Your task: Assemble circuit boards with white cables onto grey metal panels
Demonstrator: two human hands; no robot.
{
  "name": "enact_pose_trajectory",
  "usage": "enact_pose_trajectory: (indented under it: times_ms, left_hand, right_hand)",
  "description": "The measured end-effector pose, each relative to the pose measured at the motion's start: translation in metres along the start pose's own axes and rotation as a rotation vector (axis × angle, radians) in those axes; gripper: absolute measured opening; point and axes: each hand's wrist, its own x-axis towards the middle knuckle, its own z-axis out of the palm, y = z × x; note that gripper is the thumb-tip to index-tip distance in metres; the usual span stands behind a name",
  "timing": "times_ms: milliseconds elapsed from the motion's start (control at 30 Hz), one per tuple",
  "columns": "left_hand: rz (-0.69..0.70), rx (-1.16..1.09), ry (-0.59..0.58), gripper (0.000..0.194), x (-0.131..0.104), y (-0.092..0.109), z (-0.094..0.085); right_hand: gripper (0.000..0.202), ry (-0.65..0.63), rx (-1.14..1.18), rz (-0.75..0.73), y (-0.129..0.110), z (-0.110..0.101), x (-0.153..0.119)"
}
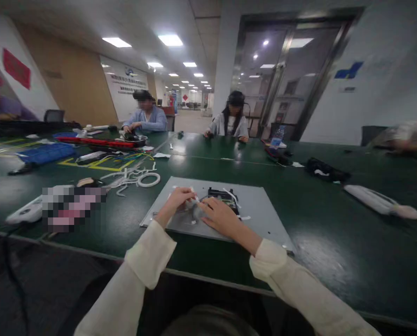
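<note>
Over a grey board [260, 224], both of my hands meet at a small white strip [194, 195]. My left hand [176, 201] pinches it between thumb and fingertips. Bent fingers of my right hand [222, 217] close in on the strip's near end from the other side; the exact contact is small and blurred. Just beyond my right hand, partly covered by it, lies a black open-topped device [229, 198] with a circuit board inside. White strips [233, 198] lie across and beside it. Something clear or greyish under my hands cannot be made out.
White tubing [148, 180] lies left of the board, with a white device [29, 210] nearer the edge. A blue tray [50, 153] and red tool-like items stand farther left. To the right are a black pouch [325, 170] and a white long object [372, 199]. People sit opposite.
</note>
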Motion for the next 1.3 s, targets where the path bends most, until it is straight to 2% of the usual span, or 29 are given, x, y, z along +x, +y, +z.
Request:
enact_pose_trajectory:
  times_ms: [267,500,633,800,900,1100,1300]
  left_hand:
    - [0.028,-0.167,-0.165,0.026,0.000,0.001,0.004]
    - [0.080,-0.137,-0.277,0.029,-0.005,0.003,0.006]
    - [0.134,-0.074,-0.262,0.030,-0.011,0.009,0.006]
    - [0.123,-0.092,-0.311,0.029,-0.013,0.014,0.007]
    - [0.112,-0.098,-0.295,0.029,-0.011,0.011,0.007]
    - [0.100,-0.063,-0.271,0.030,-0.010,0.008,0.007]
    - [0.171,0.126,-0.229,0.037,-0.011,0.011,0.008]
  right_hand:
    - [0.030,0.094,-0.072,-0.060,-0.003,-0.010,0.004]
    - [0.016,0.226,-0.064,-0.158,-0.001,-0.010,0.001]
    - [0.017,0.283,-0.047,-0.174,0.001,-0.010,-0.001]
    - [0.021,0.294,-0.019,-0.173,0.002,-0.013,-0.002]
    - [0.027,0.293,-0.006,-0.190,0.002,-0.016,-0.003]
    - [0.013,0.303,-0.004,-0.213,0.002,-0.016,-0.003]
    - [0.012,0.328,0.050,-0.128,0.004,-0.012,-0.003]
